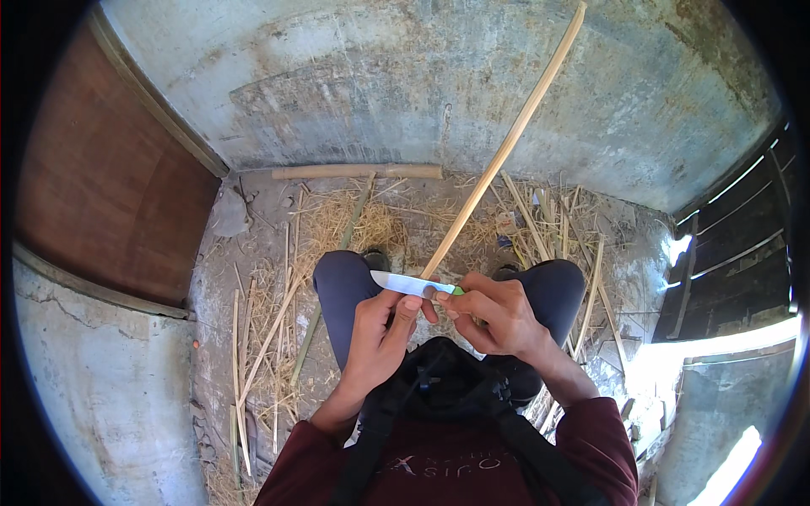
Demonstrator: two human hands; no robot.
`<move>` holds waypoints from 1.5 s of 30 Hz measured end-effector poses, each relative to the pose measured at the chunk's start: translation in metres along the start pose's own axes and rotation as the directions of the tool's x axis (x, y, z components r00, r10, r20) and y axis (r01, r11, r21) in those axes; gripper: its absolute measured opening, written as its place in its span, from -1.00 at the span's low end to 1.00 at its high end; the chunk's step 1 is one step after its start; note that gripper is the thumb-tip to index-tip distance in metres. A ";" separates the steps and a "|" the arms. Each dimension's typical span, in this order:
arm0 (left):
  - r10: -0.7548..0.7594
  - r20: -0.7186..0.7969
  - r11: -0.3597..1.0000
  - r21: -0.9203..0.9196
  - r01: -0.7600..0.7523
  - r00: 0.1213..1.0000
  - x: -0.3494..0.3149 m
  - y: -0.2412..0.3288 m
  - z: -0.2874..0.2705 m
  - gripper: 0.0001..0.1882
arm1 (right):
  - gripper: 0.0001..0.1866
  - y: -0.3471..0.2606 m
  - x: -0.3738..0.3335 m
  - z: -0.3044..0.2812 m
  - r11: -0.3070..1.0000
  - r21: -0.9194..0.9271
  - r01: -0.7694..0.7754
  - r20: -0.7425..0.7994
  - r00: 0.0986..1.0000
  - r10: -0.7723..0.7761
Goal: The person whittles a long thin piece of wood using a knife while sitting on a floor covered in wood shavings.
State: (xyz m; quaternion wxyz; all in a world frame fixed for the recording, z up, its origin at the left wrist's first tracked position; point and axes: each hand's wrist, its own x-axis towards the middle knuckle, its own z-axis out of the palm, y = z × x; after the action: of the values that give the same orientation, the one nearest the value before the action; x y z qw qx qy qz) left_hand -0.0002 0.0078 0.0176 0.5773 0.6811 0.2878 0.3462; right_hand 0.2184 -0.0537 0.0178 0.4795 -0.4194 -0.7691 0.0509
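Note:
A long, pale bamboo strip (498,160) slants up and away from between my knees toward the far wall. Its near end passes behind the blade of a knife (403,283), so that end is hidden. My right hand (499,314) is closed on the knife's green handle, with fingers close to the base of the blade. The broad blade points left, lying across the strip. Below the blade, my left hand (384,333) has its thumb and fingers pinched at the strip's near end, though the exact contact is partly covered.
Shavings (363,223) and several loose bamboo strips (283,325) litter the floor around my legs. A thick bamboo pole (359,171) lies along the foot of the concrete wall (354,101). To the left is a brown wooden panel (118,169); dark slats (734,244) stand at right.

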 end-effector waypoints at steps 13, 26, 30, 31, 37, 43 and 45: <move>0.058 -0.055 0.990 0.133 -0.050 0.997 -0.002 0.002 0.005 -0.56 | -0.61 -0.004 -0.004 0.000 0.997 -0.062 -0.045 0.048 0.998 0.048; 0.091 -0.159 0.987 0.142 -0.069 0.983 0.000 0.002 0.006 -0.77 | -0.60 -0.006 -0.004 0.003 0.985 -0.169 -0.016 0.011 1.000 0.018; 0.104 -0.201 0.988 0.132 -0.078 0.974 0.001 -0.001 0.007 -0.79 | -0.62 -0.010 -0.002 0.002 0.981 -0.190 -0.020 0.006 1.000 0.022; 0.098 -0.214 0.988 0.136 -0.070 0.972 0.001 0.000 0.007 -0.80 | -0.62 -0.010 -0.002 0.002 0.980 -0.197 -0.020 0.001 1.000 0.021; 0.099 -0.214 0.978 0.203 -0.055 0.972 0.001 -0.002 0.002 -0.80 | -0.64 -0.011 -0.001 0.002 0.969 -0.247 0.000 -0.025 1.000 -0.006; 0.132 -0.169 0.985 0.136 -0.109 0.977 0.001 -0.014 0.004 -0.59 | -0.63 -0.010 -0.002 0.004 0.981 -0.190 -0.028 -0.005 1.000 0.028; 0.120 -0.134 0.991 0.068 -0.112 0.984 -0.001 -0.011 0.007 -0.53 | -0.62 -0.013 -0.001 0.006 0.985 -0.167 -0.037 0.000 0.999 0.037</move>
State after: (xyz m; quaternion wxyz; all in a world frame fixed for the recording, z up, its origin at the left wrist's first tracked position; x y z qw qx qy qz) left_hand 0.0047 0.0049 0.0062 0.5143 0.6881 0.2972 0.4167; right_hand 0.2067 -0.0604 0.0204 0.4403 -0.4723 -0.7636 -0.0041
